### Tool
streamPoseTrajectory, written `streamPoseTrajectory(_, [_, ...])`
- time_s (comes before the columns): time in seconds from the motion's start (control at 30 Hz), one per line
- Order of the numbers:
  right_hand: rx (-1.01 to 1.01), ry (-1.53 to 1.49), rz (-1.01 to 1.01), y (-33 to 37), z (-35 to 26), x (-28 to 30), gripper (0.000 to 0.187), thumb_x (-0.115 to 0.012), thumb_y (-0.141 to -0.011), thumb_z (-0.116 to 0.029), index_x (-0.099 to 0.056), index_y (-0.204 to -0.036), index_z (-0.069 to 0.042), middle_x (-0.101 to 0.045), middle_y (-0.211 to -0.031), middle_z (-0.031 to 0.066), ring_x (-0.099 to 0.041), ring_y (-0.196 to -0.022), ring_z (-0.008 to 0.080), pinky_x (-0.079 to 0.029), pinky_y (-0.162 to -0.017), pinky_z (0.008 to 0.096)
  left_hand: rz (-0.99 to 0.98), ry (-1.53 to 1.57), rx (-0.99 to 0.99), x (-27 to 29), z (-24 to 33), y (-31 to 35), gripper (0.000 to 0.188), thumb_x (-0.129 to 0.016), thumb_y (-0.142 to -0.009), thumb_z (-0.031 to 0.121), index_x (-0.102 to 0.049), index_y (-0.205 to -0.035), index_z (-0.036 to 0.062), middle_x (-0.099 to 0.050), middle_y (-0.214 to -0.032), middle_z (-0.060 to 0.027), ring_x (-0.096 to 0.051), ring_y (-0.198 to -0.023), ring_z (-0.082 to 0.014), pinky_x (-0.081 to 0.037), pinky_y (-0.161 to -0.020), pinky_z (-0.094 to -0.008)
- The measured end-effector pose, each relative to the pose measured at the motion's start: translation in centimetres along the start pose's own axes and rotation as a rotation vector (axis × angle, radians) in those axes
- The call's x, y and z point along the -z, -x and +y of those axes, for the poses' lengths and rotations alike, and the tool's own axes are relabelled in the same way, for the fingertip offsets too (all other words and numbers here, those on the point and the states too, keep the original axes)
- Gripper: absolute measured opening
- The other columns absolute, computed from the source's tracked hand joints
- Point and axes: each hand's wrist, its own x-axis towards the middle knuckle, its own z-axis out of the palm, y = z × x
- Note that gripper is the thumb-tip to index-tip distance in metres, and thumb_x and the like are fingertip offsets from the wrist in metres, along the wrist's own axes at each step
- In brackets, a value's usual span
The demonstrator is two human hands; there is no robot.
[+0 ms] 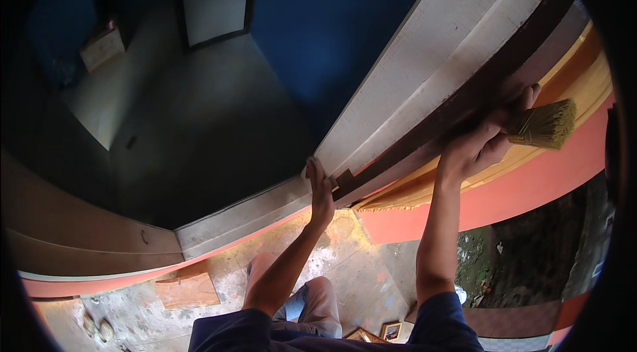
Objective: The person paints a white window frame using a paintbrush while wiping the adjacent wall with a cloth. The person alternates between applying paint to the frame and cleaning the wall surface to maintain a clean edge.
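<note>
My right hand (pixel 479 143) is closed round a short brush (pixel 547 125) with stiff straw-coloured bristles bound by a thin tie. Its bristles point right, beside the dark maroon strip of the door frame. The handle is hidden in my fist. My left hand (pixel 321 194) lies against the pale door frame (pixel 391 100) where its upright meets the bottom rail, with the fingers stretched along the edge. Touching or just beside that palm is a small brown block (pixel 343 178); whether it is fixed to the frame cannot be made out.
A yellow-orange curtain (pixel 577 76) hangs along the salmon wall (pixel 424 216) at right. Beyond the doorway lie a dark room with blue walls (pixel 318 27) and a box (pixel 103 49). A wooden board (pixel 188 290) and a small framed picture (pixel 391 331) lie on the stained floor.
</note>
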Motion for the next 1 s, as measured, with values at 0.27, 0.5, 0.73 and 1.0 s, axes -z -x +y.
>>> streamPoseTrajectory(0.27, [-0.181,-0.120,0.016,0.9,-0.3,0.9,0.057,-0.032,-0.114,-0.031,-0.038,-0.153,0.011,-0.042,-0.159,0.0220,-0.038,-0.148,0.0317,-0.026,-0.123,0.0425,-0.053,-0.082,-0.259,1.1,6.1,-4.9,0.060,-0.023,-0.113,0.028,-0.013,-0.164,-0.0021,-0.006,-0.172,-0.0221,-0.003,-0.160,-0.0377,-0.006,-0.128,-0.0502])
streamPoseTrajectory(0.5, [-0.092,-0.414,0.090,0.6,-0.2,0.9,0.049,-0.041,-0.113,-0.025,-0.045,-0.146,0.011,-0.052,-0.149,0.0207,-0.049,-0.139,0.0251,-0.034,-0.120,0.0376,0.067,-0.087,-0.191,0.1,0.3,-1.2,0.060,-0.024,-0.113,0.028,-0.013,-0.164,-0.0025,-0.005,-0.172,-0.0227,-0.002,-0.160,-0.0385,-0.002,-0.128,-0.0489])
streamPoseTrajectory(0.73, [-0.127,-0.569,0.119,0.6,0.0,1.2,0.042,-0.050,-0.110,-0.022,-0.054,-0.141,0.006,-0.066,-0.130,0.0086,-0.060,-0.111,0.0127,-0.045,-0.095,0.0269,0.000,-0.088,-0.467,1.0,4.2,-6.2,0.059,-0.028,-0.113,0.027,-0.018,-0.163,-0.0010,-0.006,-0.171,-0.0264,-0.004,-0.159,-0.0438,-0.004,-0.127,-0.0534])
streamPoseTrajectory(1.0, [0.002,-0.595,0.158,0.1,2.7,1.6,0.037,-0.057,-0.108,-0.027,-0.064,-0.134,0.000,-0.060,-0.097,-0.0026,-0.051,-0.085,0.0068,-0.043,-0.078,0.0220,0.071,-0.109,-0.307,-1.1,-3.2,-1.7,0.063,-0.021,-0.114,0.035,-0.008,-0.164,-0.0008,-0.002,-0.173,-0.0227,-0.002,-0.160,-0.0390,0.000,-0.127,-0.0504])
